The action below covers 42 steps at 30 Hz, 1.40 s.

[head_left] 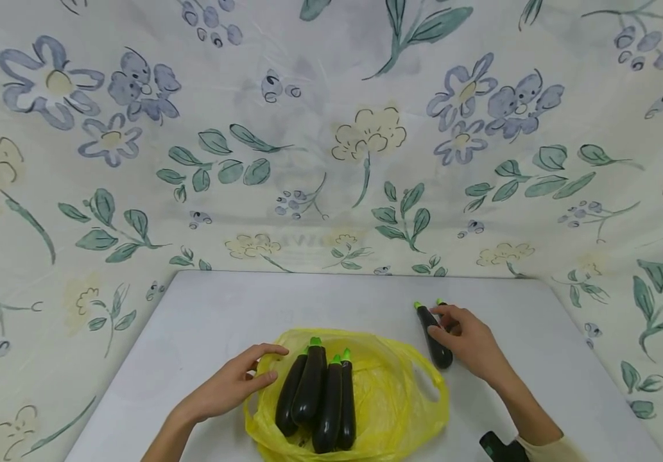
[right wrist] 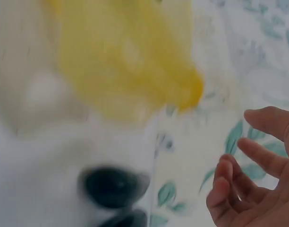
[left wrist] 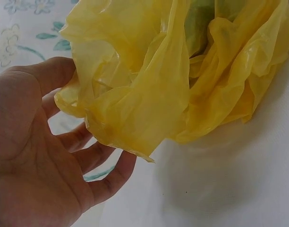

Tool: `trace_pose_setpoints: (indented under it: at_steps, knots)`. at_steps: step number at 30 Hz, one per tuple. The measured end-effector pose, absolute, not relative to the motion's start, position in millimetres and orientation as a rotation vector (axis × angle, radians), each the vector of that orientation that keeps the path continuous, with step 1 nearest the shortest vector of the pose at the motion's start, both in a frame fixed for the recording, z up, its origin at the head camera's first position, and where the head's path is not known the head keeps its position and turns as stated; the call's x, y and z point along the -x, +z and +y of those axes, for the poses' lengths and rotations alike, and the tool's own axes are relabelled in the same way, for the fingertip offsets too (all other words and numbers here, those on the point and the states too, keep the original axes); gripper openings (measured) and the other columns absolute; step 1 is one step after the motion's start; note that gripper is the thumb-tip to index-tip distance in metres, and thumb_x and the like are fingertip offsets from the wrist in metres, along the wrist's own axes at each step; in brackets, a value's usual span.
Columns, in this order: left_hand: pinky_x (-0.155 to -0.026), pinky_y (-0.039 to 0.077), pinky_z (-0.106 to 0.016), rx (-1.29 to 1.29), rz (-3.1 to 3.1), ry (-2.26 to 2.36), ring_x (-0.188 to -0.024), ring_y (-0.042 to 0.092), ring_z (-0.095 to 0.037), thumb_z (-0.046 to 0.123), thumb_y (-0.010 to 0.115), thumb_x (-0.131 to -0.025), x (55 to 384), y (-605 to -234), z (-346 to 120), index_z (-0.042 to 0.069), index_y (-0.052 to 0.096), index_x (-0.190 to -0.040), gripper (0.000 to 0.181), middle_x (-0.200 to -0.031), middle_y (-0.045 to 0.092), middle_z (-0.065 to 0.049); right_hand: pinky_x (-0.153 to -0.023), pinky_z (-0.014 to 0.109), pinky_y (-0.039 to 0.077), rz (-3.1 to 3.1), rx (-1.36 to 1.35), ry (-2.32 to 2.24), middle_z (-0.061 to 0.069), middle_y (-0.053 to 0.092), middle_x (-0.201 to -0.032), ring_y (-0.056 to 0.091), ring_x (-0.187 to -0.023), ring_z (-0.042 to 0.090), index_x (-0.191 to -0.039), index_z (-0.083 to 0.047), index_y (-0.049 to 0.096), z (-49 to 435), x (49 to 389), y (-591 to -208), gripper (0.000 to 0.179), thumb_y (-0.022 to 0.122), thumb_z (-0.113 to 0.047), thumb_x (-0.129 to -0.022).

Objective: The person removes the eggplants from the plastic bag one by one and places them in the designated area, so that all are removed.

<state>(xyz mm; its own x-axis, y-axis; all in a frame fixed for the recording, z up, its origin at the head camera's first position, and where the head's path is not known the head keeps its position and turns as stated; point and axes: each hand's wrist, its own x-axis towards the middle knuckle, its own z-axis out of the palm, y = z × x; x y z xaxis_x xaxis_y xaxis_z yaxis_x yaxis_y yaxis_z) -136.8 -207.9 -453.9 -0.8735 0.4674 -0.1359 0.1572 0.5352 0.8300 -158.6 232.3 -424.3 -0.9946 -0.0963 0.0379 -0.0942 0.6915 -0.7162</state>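
A yellow plastic bag (head_left: 389,391) lies spread on the table with its mouth upward. Several dark, glossy eggplants (head_left: 310,385) with bright green stems lie together in its left part. My left hand (head_left: 230,385) is at the bag's left rim, fingers relaxed and spread; the left wrist view shows thin yellow film (left wrist: 135,104) covering its fingertips. Right of the bag, my right hand (head_left: 466,340) hovers by an eggplant (head_left: 432,337), its fingers loosely bent with nothing between them in the right wrist view. Another eggplant (head_left: 441,301) is mostly hidden behind this hand.
The white table (head_left: 285,298) ends at a back edge against a floral cloth (head_left: 308,160), which also hangs at both sides. A black wrist-worn device (head_left: 501,446) shows by the right sleeve. A bag handle loop (head_left: 441,391) lies toward the loose eggplants.
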Motion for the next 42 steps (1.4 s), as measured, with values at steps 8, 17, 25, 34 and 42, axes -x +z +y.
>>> trace_pose_setpoints:
  at_steps: [8, 17, 25, 34, 42]
  knots:
    - [-0.096, 0.044, -0.050, -0.533, 2.437, 1.275, -0.129, 0.046, -0.032, 0.031, 0.061, -0.102, 136.1, -453.3, -207.4, 0.022, 0.055, -0.139, 0.039, -0.147, 0.051, -0.007, -0.059, 0.033, 0.053, 2.469, 0.395, -1.386, 0.006, 0.063, -0.106, 0.064, -0.080, 0.027, -0.130, -0.020, 0.064, 169.1, 131.1, -420.1, 0.039, 0.069, -0.038, -0.096]
    - [-0.098, 0.042, -0.055, -0.537, 2.433, 1.275, -0.134, 0.044, -0.034, 0.031, 0.059, -0.103, 134.8, -454.6, -206.8, 0.021, 0.054, -0.140, 0.039, -0.146, 0.051, -0.006, -0.067, 0.039, 0.057, 2.086, 0.379, -1.445, 0.016, 0.057, -0.123, 0.065, -0.090, 0.028, -0.142, -0.020, 0.055, 129.4, 117.0, -455.8, 0.049, 0.070, -0.029, -0.096]
    - [-0.099, 0.042, -0.056, -0.522, 2.428, 1.288, -0.135, 0.044, -0.035, 0.031, 0.060, -0.102, 133.8, -456.5, -207.1, 0.021, 0.055, -0.139, 0.039, -0.146, 0.052, -0.007, -0.067, 0.041, 0.057, 2.029, 0.321, -1.443, 0.011, 0.061, -0.113, 0.062, -0.093, 0.025, -0.143, -0.024, 0.053, 118.7, 115.2, -475.8, 0.053, 0.073, -0.023, -0.094]
    - [-0.098, 0.044, -0.058, -0.500, 2.414, 1.305, -0.138, 0.041, -0.038, 0.031, 0.060, -0.102, 132.6, -457.0, -208.1, 0.020, 0.055, -0.140, 0.040, -0.148, 0.050, -0.008, -0.062, 0.038, 0.054, 2.056, 0.254, -1.445, 0.013, 0.060, -0.108, 0.063, -0.080, 0.024, -0.145, -0.016, 0.046, 110.7, 113.8, -485.5, 0.065, 0.078, -0.016, -0.089]
    - [-0.098, 0.041, -0.069, -0.492, 2.414, 1.305, -0.142, 0.036, -0.044, 0.031, 0.059, -0.103, 132.3, -456.7, -208.6, 0.021, 0.055, -0.140, 0.039, -0.149, 0.050, -0.009, -0.060, 0.037, 0.053, 2.107, 0.265, -1.388, 0.008, 0.062, -0.099, 0.061, -0.073, 0.023, -0.145, -0.015, 0.047, 104.5, 116.3, -491.8, 0.071, 0.082, -0.025, -0.085]
